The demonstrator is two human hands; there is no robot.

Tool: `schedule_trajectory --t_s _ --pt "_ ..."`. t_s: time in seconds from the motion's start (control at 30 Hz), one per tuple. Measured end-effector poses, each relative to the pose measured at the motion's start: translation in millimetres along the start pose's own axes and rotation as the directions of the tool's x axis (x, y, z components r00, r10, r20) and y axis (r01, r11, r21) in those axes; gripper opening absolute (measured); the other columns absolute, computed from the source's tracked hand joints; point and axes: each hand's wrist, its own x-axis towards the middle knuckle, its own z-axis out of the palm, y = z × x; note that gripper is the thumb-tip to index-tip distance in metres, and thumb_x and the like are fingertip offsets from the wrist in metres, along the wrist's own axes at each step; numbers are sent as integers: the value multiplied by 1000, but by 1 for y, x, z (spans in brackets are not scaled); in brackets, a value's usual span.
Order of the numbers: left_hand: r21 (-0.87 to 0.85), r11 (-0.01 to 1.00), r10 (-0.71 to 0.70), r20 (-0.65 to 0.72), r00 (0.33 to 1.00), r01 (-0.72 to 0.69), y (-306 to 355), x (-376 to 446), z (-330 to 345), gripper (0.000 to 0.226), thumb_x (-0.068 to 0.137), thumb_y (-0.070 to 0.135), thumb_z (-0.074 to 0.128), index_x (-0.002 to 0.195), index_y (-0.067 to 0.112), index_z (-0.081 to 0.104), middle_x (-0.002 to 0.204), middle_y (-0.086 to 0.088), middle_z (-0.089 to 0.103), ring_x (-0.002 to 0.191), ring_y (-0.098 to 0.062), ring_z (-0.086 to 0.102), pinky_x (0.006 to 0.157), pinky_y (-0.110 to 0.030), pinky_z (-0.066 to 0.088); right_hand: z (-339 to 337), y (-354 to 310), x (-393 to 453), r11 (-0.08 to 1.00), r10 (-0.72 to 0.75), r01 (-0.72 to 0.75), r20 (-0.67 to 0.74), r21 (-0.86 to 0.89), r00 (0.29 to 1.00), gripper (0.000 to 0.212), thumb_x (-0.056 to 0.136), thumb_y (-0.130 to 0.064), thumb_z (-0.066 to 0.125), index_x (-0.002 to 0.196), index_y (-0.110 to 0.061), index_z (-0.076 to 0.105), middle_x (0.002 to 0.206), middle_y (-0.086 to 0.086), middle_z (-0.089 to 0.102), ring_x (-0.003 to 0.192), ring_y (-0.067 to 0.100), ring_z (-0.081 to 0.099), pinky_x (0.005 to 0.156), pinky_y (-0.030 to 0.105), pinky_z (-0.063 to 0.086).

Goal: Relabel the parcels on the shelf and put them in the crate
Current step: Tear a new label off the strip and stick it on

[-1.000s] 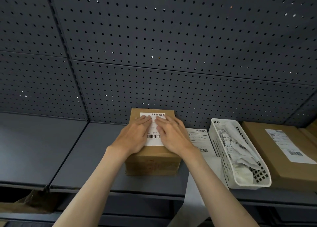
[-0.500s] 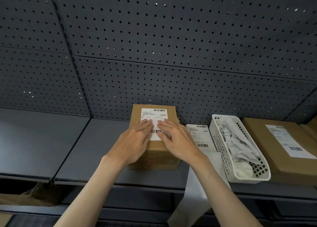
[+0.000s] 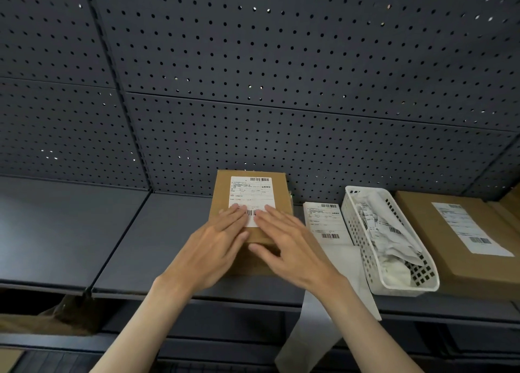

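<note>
**Dark shelf, one label going on**

Dark grey metal shelf [image 3: 174, 232] under a perforated back panel [image 3: 281, 62] carries everything. Nearest, the left hand [image 3: 213, 248] and right hand [image 3: 292, 248] lie flat, fingers straight and gripping nothing, pressing the lower edge of a white barcoded label [image 3: 251, 195] onto the small brown cardboard parcel [image 3: 281, 198] at mid-shelf. That label looks nearly stuck down; the parcel has yet to go into the crate, which is not in view. Just right of it, a strip of white backing paper with spare labels [image 3: 326, 220] hangs over the shelf edge. Beside that stands a white slotted plastic basket [image 3: 365, 243] of crumpled paper, then a larger flat brown cardboard parcel [image 3: 439, 246] with its own label, presumably next. Nothing blocks lifting the small parcel.
</note>
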Motion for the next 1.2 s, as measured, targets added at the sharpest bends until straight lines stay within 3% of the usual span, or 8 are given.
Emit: schedule_trajectory --t_s 0.27,0.47,0.63,0.73,0.83,0.93,1.07,1.2 --pt "70 997 -7 -26 1000 8 1 -5 -7 67 100 59 25 143 16 55 152 3 48 143 -9 40 118 -27 26 11 8 -9 996 -46 35 -152 -78 987 59 96 -52 57 138 -12 64 146 1 60 141 14 50 120 33 36" --pt "50 995 -86 -114 990 92 -1 -5 -15 68 89 71 41 115 20 76 130 9 67 127 -6 57 91 -32 55 14 10 -13 991 -20 -21 -309 -130 951 55 77 -51 84 110 -8 78 121 6 75 118 19 69 104 33 50" --pt "-75 982 -186 -191 964 174 -1 4 -21 51 88 61 58 106 17 78 122 9 70 115 -9 60 89 -29 52 6 6 -6 997 71 -72 -376 12 924 47 85 -54 70 99 -10 80 116 1 76 114 14 69 96 33 57" --pt "-181 944 -311 -213 926 275 -4 17 -20 45 87 50 69 120 20 70 127 11 64 120 -9 56 96 -30 48 -2 0 4 946 298 -226 -349 233 889 37 90 -47 70 110 -16 76 127 -12 67 118 2 59 97 24 50" --pt "-500 743 -557 -93 825 445 -9 30 -22 59 84 45 76 135 20 58 134 11 55 122 -8 49 102 -29 41 -6 0 16 764 552 -423 -154 488 820 51 88 -42 75 133 -23 61 137 -19 54 127 -1 48 105 22 40" --pt "-668 455 -691 151 707 588 -14 38 -24 82 83 40 79 151 19 39 151 2 45 136 -17 44 107 -35 40 -10 6 30 389 745 -559 107 733 659 72 84 -42 81 144 -21 48 133 -13 54 121 7 53 97 25 45" --pt "-780 56 -673 431 601 623 -30 36 -12 95 73 53 81 150 15 39 133 -2 61 116 -22 61 89 -33 49 -10 19 35 32 742 -594 379 804 553 80 81 -51 80 146 -18 47 134 -4 61 115 14 61 88 30 49" --pt "-797 -32 -568 511 645 603 -31 27 -2 56 80 60 70 123 25 67 109 -3 77 105 -25 69 87 -35 51 0 29 32 -110 628 -597 521 795 578 52 84 -54 75 126 -24 69 108 -3 79 107 19 72 99 39 54"
